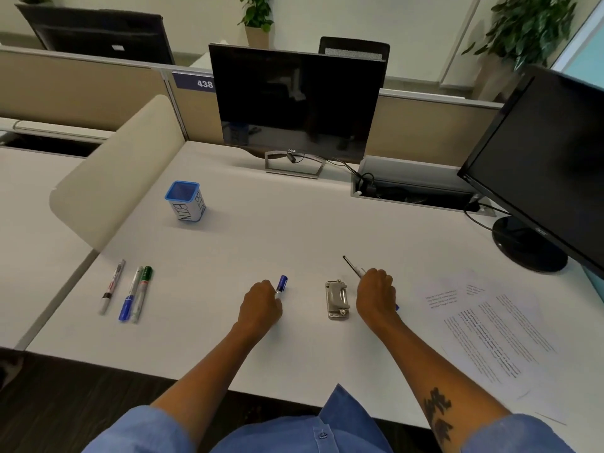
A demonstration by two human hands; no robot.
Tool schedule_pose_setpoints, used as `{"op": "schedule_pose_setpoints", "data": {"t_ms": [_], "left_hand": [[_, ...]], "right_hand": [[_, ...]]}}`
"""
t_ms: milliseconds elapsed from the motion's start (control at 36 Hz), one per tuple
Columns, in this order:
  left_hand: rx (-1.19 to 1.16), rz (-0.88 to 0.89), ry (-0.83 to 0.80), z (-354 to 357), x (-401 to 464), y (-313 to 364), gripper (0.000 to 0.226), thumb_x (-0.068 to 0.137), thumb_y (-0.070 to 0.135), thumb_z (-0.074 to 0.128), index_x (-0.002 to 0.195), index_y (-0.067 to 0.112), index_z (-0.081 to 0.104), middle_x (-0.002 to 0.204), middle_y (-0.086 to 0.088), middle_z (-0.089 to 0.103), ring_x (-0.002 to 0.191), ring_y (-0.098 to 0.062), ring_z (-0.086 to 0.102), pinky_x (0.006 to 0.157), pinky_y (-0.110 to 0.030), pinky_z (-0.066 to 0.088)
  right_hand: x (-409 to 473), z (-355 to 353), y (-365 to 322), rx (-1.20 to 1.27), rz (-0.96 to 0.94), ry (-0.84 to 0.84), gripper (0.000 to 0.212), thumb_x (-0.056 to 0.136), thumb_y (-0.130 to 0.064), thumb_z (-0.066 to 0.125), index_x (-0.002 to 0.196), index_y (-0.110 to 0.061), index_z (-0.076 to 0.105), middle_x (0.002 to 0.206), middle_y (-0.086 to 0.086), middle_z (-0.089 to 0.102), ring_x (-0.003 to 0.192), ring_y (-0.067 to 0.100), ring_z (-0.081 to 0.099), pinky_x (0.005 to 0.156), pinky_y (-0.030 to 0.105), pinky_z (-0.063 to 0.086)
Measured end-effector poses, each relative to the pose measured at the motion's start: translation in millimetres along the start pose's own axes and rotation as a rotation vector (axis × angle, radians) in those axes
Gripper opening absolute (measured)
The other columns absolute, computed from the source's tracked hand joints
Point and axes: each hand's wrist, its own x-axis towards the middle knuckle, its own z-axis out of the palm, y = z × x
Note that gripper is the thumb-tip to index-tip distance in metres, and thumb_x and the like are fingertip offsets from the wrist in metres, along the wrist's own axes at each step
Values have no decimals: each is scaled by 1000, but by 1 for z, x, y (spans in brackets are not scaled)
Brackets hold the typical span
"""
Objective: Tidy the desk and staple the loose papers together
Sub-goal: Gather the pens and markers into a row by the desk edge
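My left hand [261, 304] is closed around a blue-capped marker [281, 285] lying on the white desk [294, 230]. My right hand [376, 294] grips pens [352, 267]: a dark tip sticks out above the fist and a blue end shows below it. Between the hands lies a grey metal stapler [336, 299]. Loose printed papers [490, 335] are spread at the right. Three markers [129, 294] lie in a row at the left. A blue-rimmed cup labelled BIN [185, 201] stands toward the back left.
A Dell monitor [294, 99] stands at the back centre, and a second monitor [542, 165] on a round base at the right. A cable tray [411, 188] with wires sits between them. A beige divider [111, 178] borders the left side.
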Motion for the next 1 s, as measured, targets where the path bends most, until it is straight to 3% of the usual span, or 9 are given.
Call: {"op": "schedule_pose_setpoints", "data": {"t_ms": [250, 389, 472, 528, 611, 694, 750, 917, 1000], "left_hand": [[5, -75, 146, -83, 39, -64, 18, 93, 13, 61, 107, 2, 65, 105, -15, 68, 81, -24, 54, 70, -33, 42], [57, -151, 198, -127, 49, -112, 19, 94, 13, 61, 109, 1, 65, 101, -14, 67, 82, -23, 53, 70, -33, 40], [51, -206, 236, -150, 53, -154, 18, 93, 13, 60, 104, 0, 65, 99, -18, 70, 88, -32, 63, 79, -39, 49], [49, -234, 253, -164, 54, -183, 19, 94, 16, 57, 100, 1, 65, 98, -21, 71, 93, -39, 66, 91, -42, 52], [69, -288, 247, -183, 55, -220, 32, 96, 15, 58, 122, -2, 64, 118, -23, 69, 107, -42, 64, 87, -41, 49], [85, -339, 236, -202, 56, -253, 17, 95, 11, 58, 107, 1, 64, 105, -19, 71, 84, -33, 65, 71, -40, 51], [95, -371, 239, -210, 59, -272, 15, 96, 16, 61, 100, 2, 65, 99, -18, 73, 77, -29, 65, 66, -38, 51], [80, -419, 201, -214, 63, -306, 22, 98, 13, 62, 116, 1, 66, 108, -17, 72, 81, -22, 56, 73, -32, 44], [62, -426, 181, -213, 67, -311, 21, 99, 14, 60, 116, 2, 65, 106, -16, 70, 84, -24, 58, 74, -33, 48]], "right_hand": [[2, -22, -117, 125, -154, -71, 27, 93, 0, 63, 119, -4, 58, 123, 14, 59, 118, 31, 55, 94, 39, 52], [-15, -10, -178, 221, -194, -259, 36, 90, -3, 61, 126, -2, 56, 129, 16, 58, 122, 34, 54, 97, 40, 51], [-30, 0, -215, 231, -235, -393, 43, 87, -7, 63, 130, -4, 58, 124, 15, 65, 114, 34, 63, 88, 34, 54], [-40, 8, -237, 221, -254, -473, 37, 89, -9, 61, 126, -4, 61, 115, 12, 67, 108, 32, 67, 78, 30, 51], [-58, 20, -266, 220, -262, -571, 24, 92, -9, 59, 115, -3, 63, 94, 8, 59, 92, 29, 64, 73, 30, 50], [-74, 36, -293, 265, -265, -638, 8, 92, -8, 57, 100, -8, 56, 76, 2, 49, 81, 25, 58, 67, 31, 49], [-82, 47, -311, 283, -260, -680, 6, 93, -9, 58, 98, -8, 54, 74, 0, 47, 77, 22, 57, 64, 28, 48], [-100, 71, -359, 366, -199, -759, 12, 92, -8, 60, 83, -9, 51, 77, 2, 47, 87, 24, 58, 72, 29, 49], [-106, 77, -378, 352, -204, -766, 8, 91, -8, 60, 90, -8, 53, 76, 1, 48, 84, 22, 58, 70, 28, 50]]}}
